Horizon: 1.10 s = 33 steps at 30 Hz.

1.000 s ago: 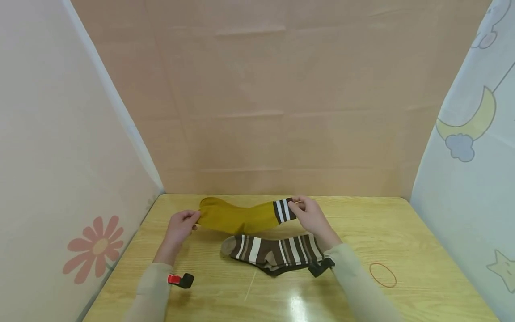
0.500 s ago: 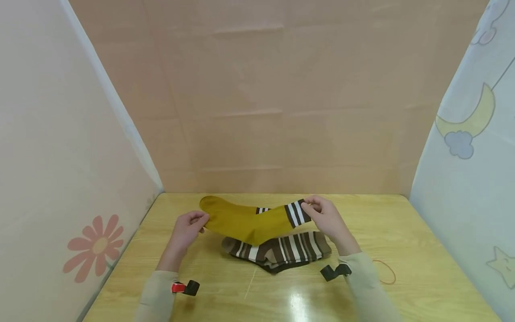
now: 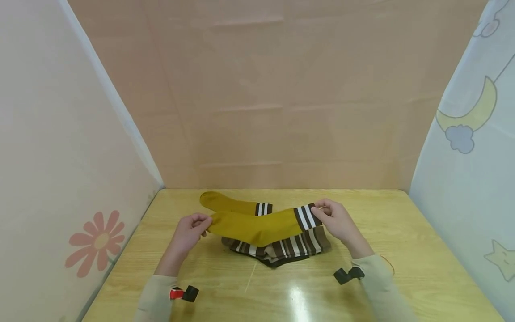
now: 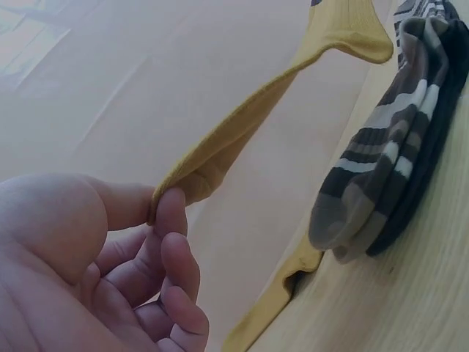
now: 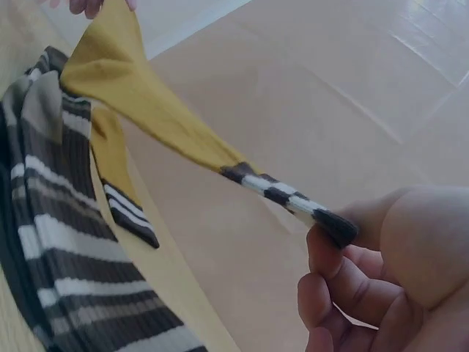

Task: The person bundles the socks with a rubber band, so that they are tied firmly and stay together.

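A mustard sock with a brown-and-white striped cuff hangs stretched above the wooden table. My left hand pinches its toe and my right hand pinches its cuff. Under it lie brown striped socks in a flat stack. A second mustard sock lies flat on the table behind them, cuff to the right.
A red rubber band lies on the table at the right, partly behind my right sleeve. Pale panels wall in the table on the left, back and right. Wrist straps show on both sleeves.
Both hands have carried the held mustard sock toward me and to the right, over the striped socks. The second mustard sock behind it has come into view.
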Each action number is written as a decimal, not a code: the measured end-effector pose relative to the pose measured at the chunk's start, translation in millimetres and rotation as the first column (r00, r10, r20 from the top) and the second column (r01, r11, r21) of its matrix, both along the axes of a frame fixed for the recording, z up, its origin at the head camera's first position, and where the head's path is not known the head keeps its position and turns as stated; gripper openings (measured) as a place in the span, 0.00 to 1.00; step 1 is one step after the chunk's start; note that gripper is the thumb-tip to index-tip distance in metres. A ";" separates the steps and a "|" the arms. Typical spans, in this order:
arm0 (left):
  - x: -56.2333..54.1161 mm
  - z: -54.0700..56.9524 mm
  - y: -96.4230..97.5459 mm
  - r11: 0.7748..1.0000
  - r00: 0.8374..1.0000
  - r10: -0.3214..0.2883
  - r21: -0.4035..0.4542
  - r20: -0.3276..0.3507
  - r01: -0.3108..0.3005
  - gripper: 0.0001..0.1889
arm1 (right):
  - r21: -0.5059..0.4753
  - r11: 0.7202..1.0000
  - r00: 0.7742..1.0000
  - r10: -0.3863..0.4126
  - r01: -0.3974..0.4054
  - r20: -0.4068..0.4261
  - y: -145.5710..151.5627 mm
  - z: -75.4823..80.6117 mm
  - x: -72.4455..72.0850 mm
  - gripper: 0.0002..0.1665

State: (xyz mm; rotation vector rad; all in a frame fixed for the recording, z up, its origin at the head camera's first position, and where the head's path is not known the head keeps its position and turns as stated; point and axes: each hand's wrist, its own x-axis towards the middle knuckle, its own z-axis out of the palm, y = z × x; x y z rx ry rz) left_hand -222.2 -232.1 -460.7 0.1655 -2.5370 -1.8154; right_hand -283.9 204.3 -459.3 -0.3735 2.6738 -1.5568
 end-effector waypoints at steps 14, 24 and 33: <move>2.0 -9.1 7.6 0.995 0.998 -0.031 0.094 0.046 0.026 0.12 | 0.108 0.994 0.998 -0.003 -0.004 0.060 22.5 -8.4 -0.1 0.21; 6.3 -1.1 12.8 0.988 0.996 -0.074 0.138 0.055 0.066 0.13 | 0.097 0.995 0.995 0.003 -0.012 0.100 35.2 -5.8 5.5 0.23; 11.1 -9.2 17.4 0.989 0.990 -0.098 0.122 0.099 0.086 0.11 | 0.078 0.995 0.987 0.056 -0.069 0.153 43.0 -11.9 9.4 0.23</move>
